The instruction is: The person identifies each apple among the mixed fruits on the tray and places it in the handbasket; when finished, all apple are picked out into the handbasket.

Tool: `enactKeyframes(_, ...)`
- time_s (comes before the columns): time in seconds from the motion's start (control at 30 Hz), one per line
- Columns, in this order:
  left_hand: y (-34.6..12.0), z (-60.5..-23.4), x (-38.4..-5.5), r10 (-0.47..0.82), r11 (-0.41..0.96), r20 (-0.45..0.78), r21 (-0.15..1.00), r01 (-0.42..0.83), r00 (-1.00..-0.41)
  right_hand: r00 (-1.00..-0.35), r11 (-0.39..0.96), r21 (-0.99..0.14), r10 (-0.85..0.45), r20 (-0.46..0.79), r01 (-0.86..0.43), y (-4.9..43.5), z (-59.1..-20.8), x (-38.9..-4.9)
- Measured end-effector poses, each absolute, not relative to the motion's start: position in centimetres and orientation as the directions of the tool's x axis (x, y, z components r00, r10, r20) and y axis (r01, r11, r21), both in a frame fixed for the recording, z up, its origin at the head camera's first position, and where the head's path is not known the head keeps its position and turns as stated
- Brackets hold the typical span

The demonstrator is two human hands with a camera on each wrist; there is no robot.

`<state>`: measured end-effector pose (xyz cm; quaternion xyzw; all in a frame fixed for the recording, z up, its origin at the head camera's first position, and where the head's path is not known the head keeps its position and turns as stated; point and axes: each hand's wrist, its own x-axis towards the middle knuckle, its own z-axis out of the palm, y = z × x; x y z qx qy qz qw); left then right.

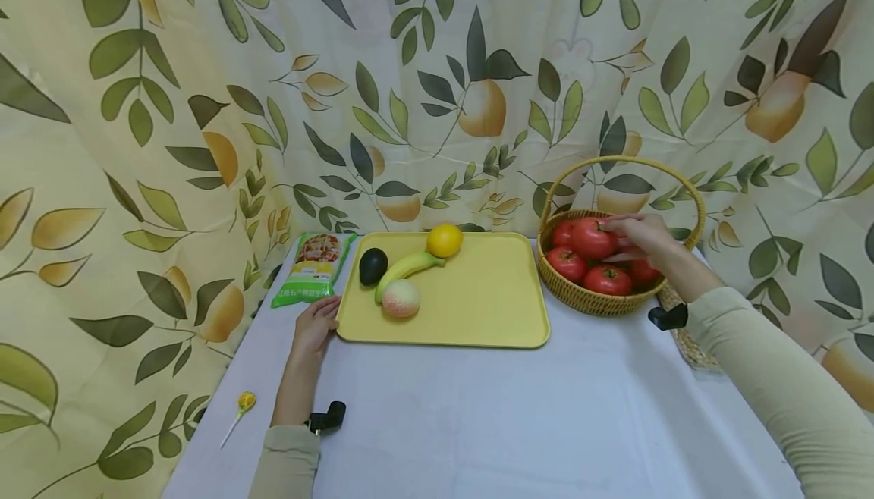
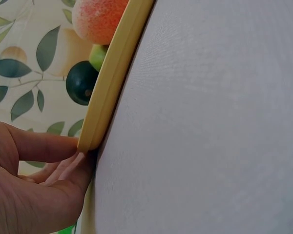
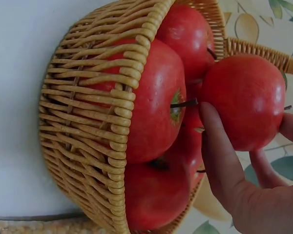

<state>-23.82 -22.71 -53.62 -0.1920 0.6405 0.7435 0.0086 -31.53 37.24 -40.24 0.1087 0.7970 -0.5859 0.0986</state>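
Note:
My right hand [image 1: 638,235] holds a red apple [image 3: 244,102] between thumb and fingers, just over the wicker basket [image 1: 580,298]. Several more red apples [image 3: 158,97] fill the basket, their stems showing in the right wrist view. At its left edge near the front corner, the yellow tray [image 1: 471,302] is pinched by my left hand [image 2: 39,180], thumb on the rim and fingers below. On the tray's left half lie a dark avocado [image 1: 372,266], a banana [image 1: 408,265] and a peach [image 1: 400,299]; a yellow lemon [image 1: 444,241] sits at its back edge.
A green and white food bag [image 1: 310,268] lies left of the tray. Nearer the front left is a yellow lollipop [image 1: 244,402]. The basket's tall arched handle [image 1: 621,159] rises over the apples. A woven mat [image 1: 693,340] lies partly under the right forearm. A leaf-print curtain hangs behind.

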Motion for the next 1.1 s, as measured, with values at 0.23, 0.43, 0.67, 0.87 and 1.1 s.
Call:
enactKeyframes(0.23, -22.4, -53.4, -23.7, -0.22, -0.195, -0.303, 0.945, -0.263, -0.927, -0.959, 0.287, -0.916, 0.093, -0.266, 0.282, 37.9, -40.4, -31.5)
enactKeyframes(0.43, -22.2, -53.4, -23.8, -0.216, -0.189, -0.295, 0.948, -0.256, -0.931, -0.958, 0.31, -0.907, 0.109, -0.263, 0.285, 38.6, -40.9, -31.5)
enactKeyframes(0.67, -22.1, -53.5, -23.8, -0.21, -0.184, -0.299, 0.947, -0.263, -0.931, -0.948, 0.328, -0.891, 0.161, -0.274, 0.314, 39.1, -41.8, -31.6)
enactKeyframes(0.87, -22.3, -53.4, -24.0, -0.207, -0.185, -0.303, 0.946, -0.267, -0.93, -0.948, 0.349, -0.885, 0.187, -0.256, 0.308, 39.1, -41.6, -31.3)
enactKeyframes(1.1, -22.9, -53.5, -24.3, -0.205, -0.199, -0.31, 0.942, -0.271, -0.928, -0.937, 0.315, -0.893, 0.243, -0.251, 0.321, 38.9, -41.7, -30.4)
